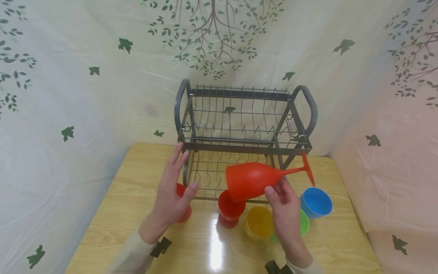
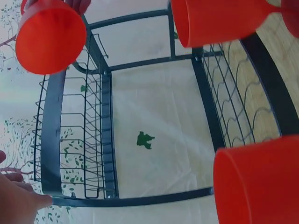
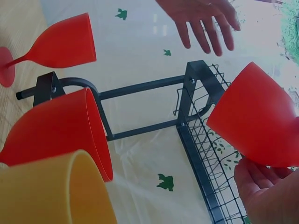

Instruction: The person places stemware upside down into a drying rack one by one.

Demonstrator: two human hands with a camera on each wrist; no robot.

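Observation:
A red plastic wine goblet (image 1: 254,179) lies tipped sideways in my right hand (image 1: 285,213), its mouth to the left and its foot to the right. Thumb and fingers grip the lower bowl near the stem. My left hand (image 1: 171,194) is raised with spread fingers and holds nothing. Partly hidden behind it, a second red goblet (image 1: 184,215) stands on the table. Below the held goblet's mouth stands a third red goblet (image 1: 230,209); whether the two touch, I cannot tell. The right wrist view also shows the held goblet (image 3: 261,121) above the rack.
A dark two-tier dish rack (image 1: 246,146) stands at the table's back, against a leaf-patterned cloth (image 1: 113,102). To the right are a yellow cup (image 1: 259,222), a green cup (image 1: 304,223) partly behind my right hand, and a blue cup (image 1: 316,202). Wooden table (image 1: 113,213) shows at left.

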